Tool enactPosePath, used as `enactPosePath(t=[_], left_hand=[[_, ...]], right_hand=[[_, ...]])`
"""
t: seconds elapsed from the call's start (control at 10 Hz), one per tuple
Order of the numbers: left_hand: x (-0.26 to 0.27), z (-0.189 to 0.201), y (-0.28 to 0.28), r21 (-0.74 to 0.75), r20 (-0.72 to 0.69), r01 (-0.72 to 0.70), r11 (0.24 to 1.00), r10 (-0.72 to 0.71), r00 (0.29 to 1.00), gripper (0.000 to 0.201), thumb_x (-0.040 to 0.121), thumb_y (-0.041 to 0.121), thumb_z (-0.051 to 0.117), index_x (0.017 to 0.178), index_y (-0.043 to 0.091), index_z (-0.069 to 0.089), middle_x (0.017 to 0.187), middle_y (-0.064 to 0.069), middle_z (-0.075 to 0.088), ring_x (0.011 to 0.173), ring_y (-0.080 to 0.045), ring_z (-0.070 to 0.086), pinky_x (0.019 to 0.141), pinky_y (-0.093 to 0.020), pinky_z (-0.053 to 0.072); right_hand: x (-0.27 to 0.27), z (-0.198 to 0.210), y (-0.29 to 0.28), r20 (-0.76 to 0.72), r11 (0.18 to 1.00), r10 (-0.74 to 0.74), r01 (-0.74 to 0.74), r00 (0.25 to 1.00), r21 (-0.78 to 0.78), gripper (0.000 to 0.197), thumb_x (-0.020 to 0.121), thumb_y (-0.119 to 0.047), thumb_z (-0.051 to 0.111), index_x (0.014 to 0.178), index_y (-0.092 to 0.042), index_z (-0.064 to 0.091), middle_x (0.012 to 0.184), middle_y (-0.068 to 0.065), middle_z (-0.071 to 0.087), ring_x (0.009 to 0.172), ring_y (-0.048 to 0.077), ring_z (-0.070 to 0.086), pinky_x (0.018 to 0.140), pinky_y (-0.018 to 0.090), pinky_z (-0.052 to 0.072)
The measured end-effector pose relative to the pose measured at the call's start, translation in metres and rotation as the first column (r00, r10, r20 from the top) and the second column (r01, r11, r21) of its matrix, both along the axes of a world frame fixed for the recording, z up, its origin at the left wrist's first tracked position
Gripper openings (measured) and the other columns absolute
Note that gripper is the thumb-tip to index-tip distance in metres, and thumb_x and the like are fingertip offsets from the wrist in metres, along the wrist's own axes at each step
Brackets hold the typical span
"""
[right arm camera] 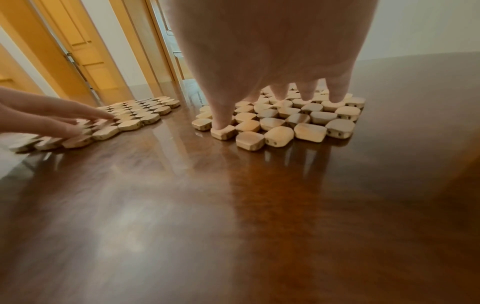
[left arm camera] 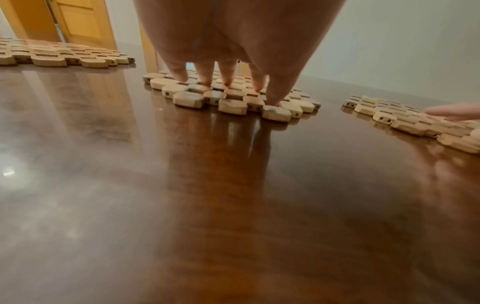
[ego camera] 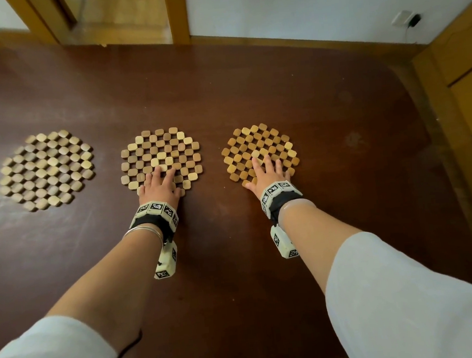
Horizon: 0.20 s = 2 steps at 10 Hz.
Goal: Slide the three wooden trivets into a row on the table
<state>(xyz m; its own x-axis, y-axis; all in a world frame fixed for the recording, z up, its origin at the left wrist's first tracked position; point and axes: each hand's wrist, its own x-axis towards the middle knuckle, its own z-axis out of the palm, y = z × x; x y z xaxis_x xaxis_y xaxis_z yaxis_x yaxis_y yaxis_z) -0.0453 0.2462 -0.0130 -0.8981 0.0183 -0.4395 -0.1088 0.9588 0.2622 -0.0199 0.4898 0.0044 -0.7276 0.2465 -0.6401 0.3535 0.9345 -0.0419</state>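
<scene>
Your left hand point(ego camera: 159, 185) lies flat on the near part of the middle trivet point(ego camera: 160, 154), fingers straight and slightly spread. In the left wrist view the fingertips point(left arm camera: 182, 77) press down on the wooden blocks and the thumb reaches the near edge; nothing is pinched or wrapped, so this grip is spread flat and only pressing.

Your right hand point(ego camera: 266, 174) does the same on the right trivet point(ego camera: 259, 148): palm down, fingers straight and fanned over the near half. The right wrist view shows the thumb on an edge block and three fingertips point(right arm camera: 280, 94) resting further in. That grip too is spread wide, holding nothing.

The left trivet point(ego camera: 47, 169) lies by itself on the desk point(ego camera: 221, 94), with no hand on it. All three trivets lie flat on the dark wooden top, side by side with bare gaps between them, none touching another. The middle and right ones sit nearer each other than the middle and left ones.

Both wrists carry marker-covered bands point(ego camera: 153, 211), and the left wrist also carries a silver bangle point(ego camera: 145, 231).
</scene>
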Motion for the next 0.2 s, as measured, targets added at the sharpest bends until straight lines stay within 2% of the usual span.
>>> enactPosePath(t=[0.2], left_hand=[[0.006,0.019,-0.004,0.024,0.016,0.06,0.998,-0.061,0.998,0.058,0.097,0.03,0.042,0.15,0.027,0.019,0.162,0.001,0.009,0.15,-0.021,0.005,0.122,-0.047,0.01]], right_hand=[[0.014,0.018,-0.017,-0.042,0.999,0.035,-0.034,0.998,0.026,0.069,0.1,-0.042,0.042,0.155,-0.024,0.005,0.165,0.0,0.003,0.151,0.028,-0.002,0.122,0.05,0.007]])
